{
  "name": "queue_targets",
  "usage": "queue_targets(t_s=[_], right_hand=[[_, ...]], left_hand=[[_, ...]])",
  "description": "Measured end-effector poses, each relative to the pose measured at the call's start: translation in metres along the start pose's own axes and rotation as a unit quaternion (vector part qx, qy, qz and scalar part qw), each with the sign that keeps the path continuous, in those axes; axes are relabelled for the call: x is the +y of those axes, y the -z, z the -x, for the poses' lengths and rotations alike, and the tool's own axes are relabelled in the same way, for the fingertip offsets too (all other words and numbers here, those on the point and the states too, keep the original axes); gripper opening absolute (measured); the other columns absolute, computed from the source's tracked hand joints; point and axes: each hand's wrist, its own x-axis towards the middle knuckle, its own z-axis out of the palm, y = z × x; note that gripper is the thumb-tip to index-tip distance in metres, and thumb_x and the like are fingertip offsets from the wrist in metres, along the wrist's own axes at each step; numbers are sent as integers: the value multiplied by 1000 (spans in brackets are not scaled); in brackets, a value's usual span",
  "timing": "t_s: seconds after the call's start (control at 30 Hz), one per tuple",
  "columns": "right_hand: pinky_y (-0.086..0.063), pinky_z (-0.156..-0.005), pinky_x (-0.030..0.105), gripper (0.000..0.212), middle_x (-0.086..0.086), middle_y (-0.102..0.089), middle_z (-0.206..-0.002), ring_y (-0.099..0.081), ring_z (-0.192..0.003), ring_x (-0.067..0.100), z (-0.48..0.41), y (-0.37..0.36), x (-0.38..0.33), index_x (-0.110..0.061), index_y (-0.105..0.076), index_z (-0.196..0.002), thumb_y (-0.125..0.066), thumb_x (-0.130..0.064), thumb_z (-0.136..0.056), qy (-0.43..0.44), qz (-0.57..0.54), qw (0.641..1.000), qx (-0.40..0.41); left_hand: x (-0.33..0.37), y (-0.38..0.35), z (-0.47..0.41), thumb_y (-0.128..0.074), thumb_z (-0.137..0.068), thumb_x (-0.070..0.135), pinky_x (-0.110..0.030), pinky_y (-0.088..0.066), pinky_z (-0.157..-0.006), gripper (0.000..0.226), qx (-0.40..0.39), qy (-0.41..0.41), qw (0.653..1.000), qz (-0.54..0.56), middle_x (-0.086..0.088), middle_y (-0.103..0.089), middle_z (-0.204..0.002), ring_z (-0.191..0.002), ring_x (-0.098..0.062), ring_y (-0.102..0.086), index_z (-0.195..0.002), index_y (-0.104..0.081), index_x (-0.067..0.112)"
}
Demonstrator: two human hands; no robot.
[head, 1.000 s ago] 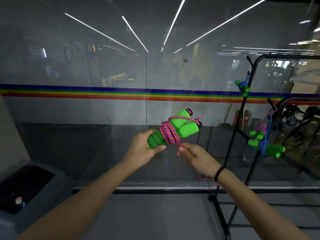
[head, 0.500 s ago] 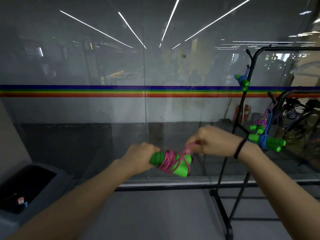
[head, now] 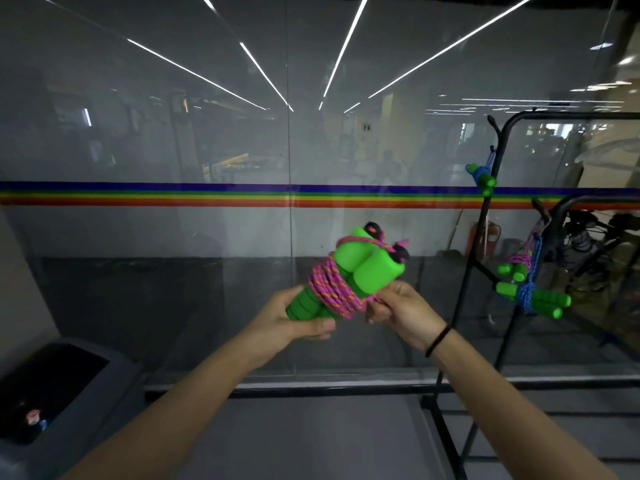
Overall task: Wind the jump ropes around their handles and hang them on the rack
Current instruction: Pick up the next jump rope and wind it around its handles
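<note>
Frosted glass wall [head: 207,140] crossed by a rainbow stripe fills the background, and a black tubular metal rack [head: 485,237] is seen at the right. Two wound bundles are already hung on it: a small blue-roped bundle [head: 483,178] high on the post and a larger cluster of green handles tied in blue and pink rope [head: 530,296] lower down.

At centre, a pair of green foam handles [head: 367,268] is held up in front of the glass, bound together by many turns of pink braided rope [head: 332,291]. The ribbed lower ends are gripped by the left hand [head: 294,320], its fingers [head: 318,327] curled round them. The loose tail of the rope is pinched just under the bundle by the right hand [head: 405,313], whose fingers [head: 377,313] are clenched on it.

The long axis of the handles is tilted from lower left up to upper right, so the black end caps point toward the rack. The rack lies well apart to the right, and the right hand is the nearer one to it. Winding is judged nearly finished; securing the tail probably remains before the bundle can be hung on a free hook.
</note>
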Motion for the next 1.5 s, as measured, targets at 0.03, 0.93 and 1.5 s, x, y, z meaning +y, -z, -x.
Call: queue_targets(t_s=[0.03,0.93,1.5], right_hand=[[-35,-50,22,36,-8,-37,-36,-32,-39,2,-3,-4,2,-18,-53,-56,-49,-24,-92,11,36,999,13],[-40,-57,19,20,-1,-61,-62,-54,-54,12,17,-22,-7,-13,-62,-78,-73,-30,-74,192,460,833,239],[-52,-64,9,25,6,-56,-94,-57,-81,4,1,-22,-2,-11,-68,-101,-64,1,-79,120,188,966,129]], left_hand=[[-3,2,-2,-65,-74,-11,-30,-59,-71,24,44,18,998,29,-4,-65,-77,-68,-10,-66,-88,-62,8],[-14,-37,-13,-69,-79,12,-35,-58,-60,40,168,84,978,-92,-2,-65,-82,-60,-17,-61,-111,-51,27],[-18,-33,-8,-70,-78,12,-36,-58,-58,48,191,79,969,-139,-1,-63,-77,-59,-18,-61,-122,-52,23]])
